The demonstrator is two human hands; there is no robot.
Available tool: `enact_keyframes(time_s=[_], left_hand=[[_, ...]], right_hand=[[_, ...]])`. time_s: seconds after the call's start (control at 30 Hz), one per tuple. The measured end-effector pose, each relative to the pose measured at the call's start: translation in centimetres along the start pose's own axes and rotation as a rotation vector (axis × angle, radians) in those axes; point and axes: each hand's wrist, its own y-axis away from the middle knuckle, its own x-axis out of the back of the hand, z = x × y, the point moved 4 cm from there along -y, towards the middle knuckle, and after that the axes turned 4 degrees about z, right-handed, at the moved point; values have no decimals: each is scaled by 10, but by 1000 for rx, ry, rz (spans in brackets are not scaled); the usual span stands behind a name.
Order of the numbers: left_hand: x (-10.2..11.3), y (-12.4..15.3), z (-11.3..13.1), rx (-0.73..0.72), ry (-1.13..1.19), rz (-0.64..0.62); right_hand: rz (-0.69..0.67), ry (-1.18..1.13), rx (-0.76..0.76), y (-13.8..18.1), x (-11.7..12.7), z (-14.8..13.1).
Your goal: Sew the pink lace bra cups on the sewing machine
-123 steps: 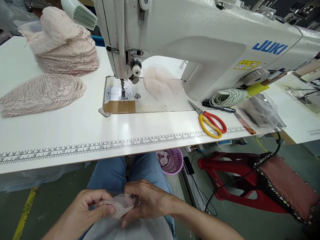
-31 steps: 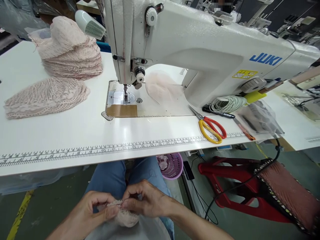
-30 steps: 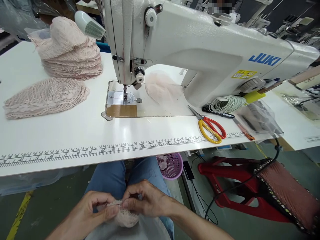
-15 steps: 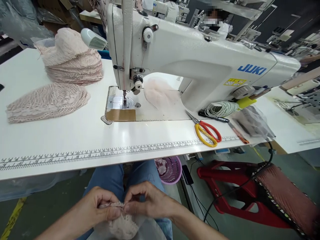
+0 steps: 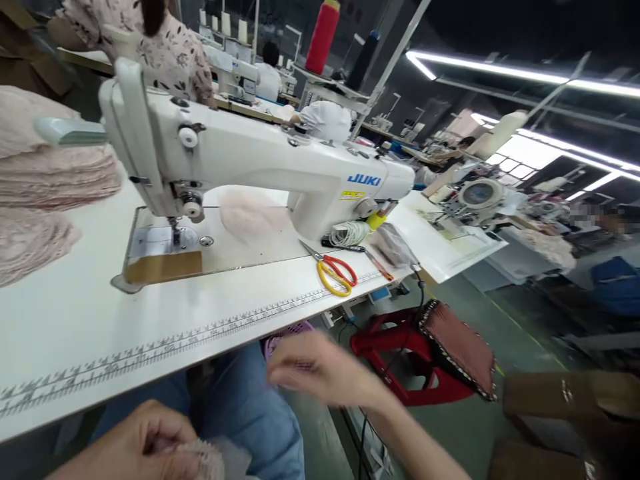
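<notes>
My left hand (image 5: pixel 155 440) is closed on a pale pink lace piece (image 5: pixel 207 460) low in the view, above my lap. Sheer fabric hangs from the piece, and the bottom edge of the picture cuts it off. My right hand (image 5: pixel 323 367), smeared by motion, is away from the lace, in front of the purple basket (image 5: pixel 300 327) under the table edge. Its fingers look curled together towards the thumb; whatever is between them, if anything, I cannot make out.
A white sewing machine (image 5: pixel 260 157) stands on the table (image 5: pixel 240 293), with a sheer pink piece (image 5: pixel 250 217) under its arm. Scissors (image 5: pixel 333 273) lie near the edge. Lace stacks (image 5: pixel 55 177) are at left. A red stool (image 5: pixel 390 363) and cardboard boxes (image 5: pixel 555 407) stand right.
My right hand has left the lace and moved right, towards the basket. My left hand still holds the lace, now lower and further left. The camera view has turned right and up.
</notes>
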Motion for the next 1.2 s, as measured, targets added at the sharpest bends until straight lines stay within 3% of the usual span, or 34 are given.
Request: enact_keyframes(time_s=[0.07,0.1,0.13,0.23,0.33,0.43,0.63,0.9,1.0,1.1,1.13,1.2], left_hand=[[2,4,18,16,71,-3],[4,7,26,24,89,18],[5,10,33,41,104,38],[8,20,45,81,137,70],[10,26,46,75,148,86],[13,30,40,86,135,108],[12,34,28,85,145,70],[10,35,7,113,185,66],[13,36,4,118,245,64],[19,40,4,131,293,88],[21,41,4,137,299,95],[24,44,5,142,294,103]], right_hand=[[369,422,-20,4,62,8],[493,668,-40,5,88,16],[555,743,-59,5,108,28],[615,831,-96,2,144,71],[600,886,-114,3,156,100],[606,929,-131,6,159,111],[643,980,-112,12,153,107],[560,948,-66,2,138,101],[587,925,-66,2,133,84],[637,843,-29,7,102,43],[608,675,1,8,83,28],[358,274,68,1,29,4]])
